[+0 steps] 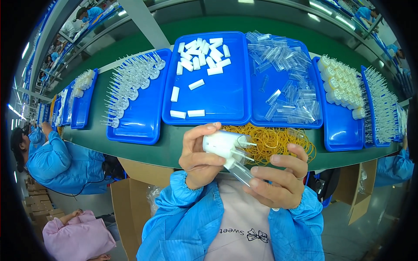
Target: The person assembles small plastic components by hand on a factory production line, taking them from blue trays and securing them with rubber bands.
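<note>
My left hand [197,157] is closed round a white cylindrical part [217,142], its fingers above and thumb below. Thin translucent prongs stick out of the part's right end. A transparent plastic tube [239,171] slants down to the right from the part's lower edge. My right hand [281,182] grips the tube's lower end, its upper fingers spread and curled. The join between tube and part is partly hidden by my left fingers. Just behind both hands lies a heap of yellow rubber bands [278,141] on the green table.
Blue trays hold short white tubes [196,63], transparent tubes [300,93], pronged transparent pieces [137,80] and cream-white round parts [339,82]. An open cardboard box [126,209] stands below the table edge. A person in blue [65,163] sits at the left, another in pink [78,235] nearby.
</note>
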A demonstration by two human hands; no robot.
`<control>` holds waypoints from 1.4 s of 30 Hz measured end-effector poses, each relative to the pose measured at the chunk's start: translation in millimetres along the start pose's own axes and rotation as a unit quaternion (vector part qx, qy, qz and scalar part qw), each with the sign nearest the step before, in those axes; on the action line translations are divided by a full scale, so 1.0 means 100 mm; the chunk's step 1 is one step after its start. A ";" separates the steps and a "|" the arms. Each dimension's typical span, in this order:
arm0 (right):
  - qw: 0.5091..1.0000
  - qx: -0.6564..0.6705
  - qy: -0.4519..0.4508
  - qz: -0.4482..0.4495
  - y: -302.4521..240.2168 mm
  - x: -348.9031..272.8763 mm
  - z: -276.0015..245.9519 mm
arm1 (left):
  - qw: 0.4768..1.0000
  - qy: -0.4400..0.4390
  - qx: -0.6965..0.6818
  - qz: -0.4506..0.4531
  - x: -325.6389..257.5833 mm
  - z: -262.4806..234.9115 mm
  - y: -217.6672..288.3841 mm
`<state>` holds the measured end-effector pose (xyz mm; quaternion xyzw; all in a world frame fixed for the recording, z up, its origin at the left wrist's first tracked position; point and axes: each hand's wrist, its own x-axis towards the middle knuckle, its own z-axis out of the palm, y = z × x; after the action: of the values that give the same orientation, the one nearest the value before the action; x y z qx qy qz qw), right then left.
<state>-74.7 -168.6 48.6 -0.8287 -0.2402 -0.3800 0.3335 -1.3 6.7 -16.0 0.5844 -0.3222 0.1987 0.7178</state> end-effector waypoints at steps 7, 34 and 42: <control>0.999 0.031 0.007 0.017 0.04 0.02 -0.06 | 0.956 0.043 -0.235 -0.169 0.11 0.10 0.17; 0.954 0.206 0.022 0.219 0.34 0.08 -0.11 | 0.884 0.042 -0.289 -0.366 -0.05 0.18 0.24; 0.946 0.230 0.025 0.228 0.31 0.04 -0.04 | 0.891 0.059 -0.291 -0.343 -0.06 0.23 0.27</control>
<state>-53.9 -191.2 42.3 -0.7525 -0.1171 -0.2488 0.5984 -29.1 -8.1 1.8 0.4108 -0.1023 -0.1286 0.8968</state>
